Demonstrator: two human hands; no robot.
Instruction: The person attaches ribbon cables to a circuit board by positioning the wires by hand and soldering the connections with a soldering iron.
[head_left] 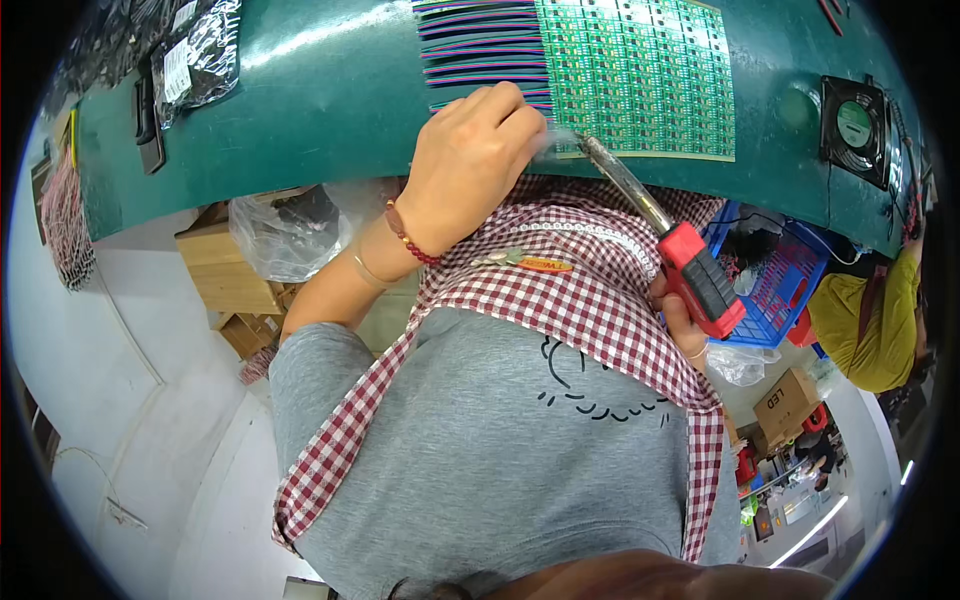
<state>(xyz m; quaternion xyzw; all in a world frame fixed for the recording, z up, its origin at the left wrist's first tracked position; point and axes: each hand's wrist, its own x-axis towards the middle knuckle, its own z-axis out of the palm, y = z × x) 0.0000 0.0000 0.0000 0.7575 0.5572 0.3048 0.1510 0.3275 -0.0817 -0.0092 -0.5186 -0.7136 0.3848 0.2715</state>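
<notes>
My right hand (684, 328) grips the red and black handle of a soldering iron (632, 188). Its metal shaft slants up and left, and the tip meets the lower left corner of a green circuit board panel (640, 80). Beside that tip, my left hand (470, 150) is closed, fingertips pinched together at the panel's left edge. What they pinch is hidden, and a whitish blur lies between them and the tip. Dark, purple and green wires (485, 45) run left from the panel in rows, the lowest ones partly under my left hand.
A black square fan (855, 130) stands at the right of the green table (330, 120). Dark plastic bags (200, 60) and a black-handled blade (148, 125) lie at the left. Below the edge are cardboard boxes (230, 265) and a blue crate (775, 290). Another person's yellow-green garment (850, 330) shows far right.
</notes>
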